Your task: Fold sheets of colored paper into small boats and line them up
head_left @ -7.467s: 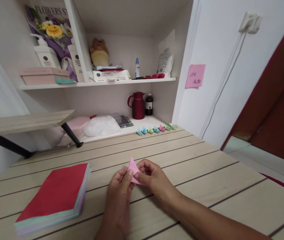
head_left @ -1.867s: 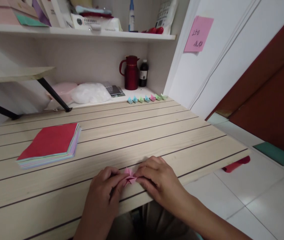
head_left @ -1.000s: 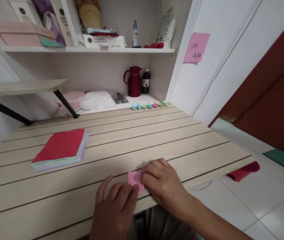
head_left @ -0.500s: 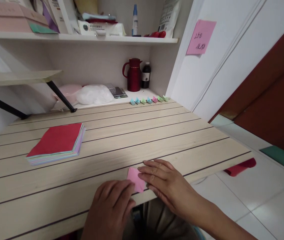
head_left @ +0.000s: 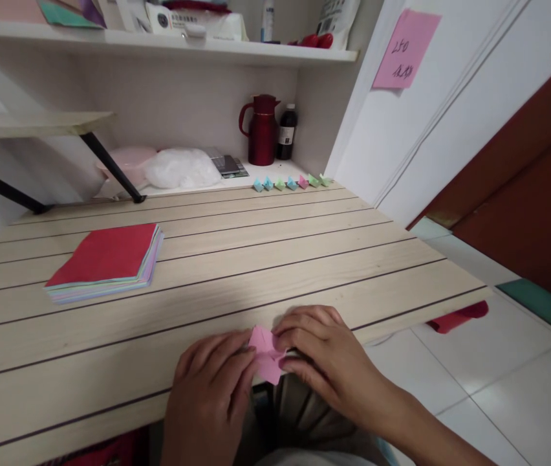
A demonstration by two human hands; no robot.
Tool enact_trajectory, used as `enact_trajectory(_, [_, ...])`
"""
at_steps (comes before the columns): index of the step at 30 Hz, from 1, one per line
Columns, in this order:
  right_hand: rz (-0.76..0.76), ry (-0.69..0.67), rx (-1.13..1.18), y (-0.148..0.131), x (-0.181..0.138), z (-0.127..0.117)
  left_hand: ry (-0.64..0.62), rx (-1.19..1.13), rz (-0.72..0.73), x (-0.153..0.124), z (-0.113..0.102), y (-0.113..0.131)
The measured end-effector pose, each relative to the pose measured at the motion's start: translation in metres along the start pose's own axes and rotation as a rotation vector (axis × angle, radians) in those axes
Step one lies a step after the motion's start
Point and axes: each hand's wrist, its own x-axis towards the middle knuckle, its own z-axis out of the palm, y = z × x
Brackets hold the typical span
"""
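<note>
A small folded pink paper lies at the near edge of the wooden desk. My left hand pinches its left side with curled fingers. My right hand presses and grips its right side, fingers bent over the fold. Part of the paper is hidden under my fingertips. A stack of coloured square sheets, red on top, lies to the left, well apart from both hands.
A row of several small folded paper pieces stands at the desk's back edge. Behind them are a red jug, a dark bottle and a white bag. A pink note sticks on the wall. Tiled floor lies to the right.
Both hands have closed in on the pink paper: the right hand's flat fingers have curled over it, and the left fingers have come up onto its left side. The view tilted slightly down.
</note>
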Motion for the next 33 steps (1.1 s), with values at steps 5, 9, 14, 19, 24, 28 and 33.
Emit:
enact_trajectory(5, [0.081, 0.052, 0.067, -0.002, 0.01, 0.004, 0.028, -0.009, -0.076, 0.005, 0.002, 0.003])
enact_trajectory(9, [0.13, 0.119, 0.039, -0.005, 0.014, 0.014, 0.058, 0.014, -0.131, 0.007, 0.004, 0.006])
enact_trajectory(14, [0.165, 0.134, -0.028, -0.008, 0.018, 0.021, 0.038, 0.13, -0.143, 0.001, 0.01, 0.001])
enact_trajectory(19, [0.212, 0.114, -0.131, -0.011, 0.024, 0.024, 0.006, 0.266, -0.149, -0.005, 0.014, -0.002])
enact_trajectory(24, [0.235, 0.114, -0.181, -0.011, 0.026, 0.028, 0.006, 0.322, -0.176, -0.003, 0.015, 0.002])
enact_trajectory(28, [0.228, 0.123, -0.089, -0.009, 0.023, 0.026, 0.012, 0.287, -0.16, -0.003, 0.013, 0.0])
enact_trajectory(33, [0.163, 0.135, -0.018, -0.005, 0.018, 0.024, -0.003, 0.23, -0.159, -0.008, 0.013, -0.004])
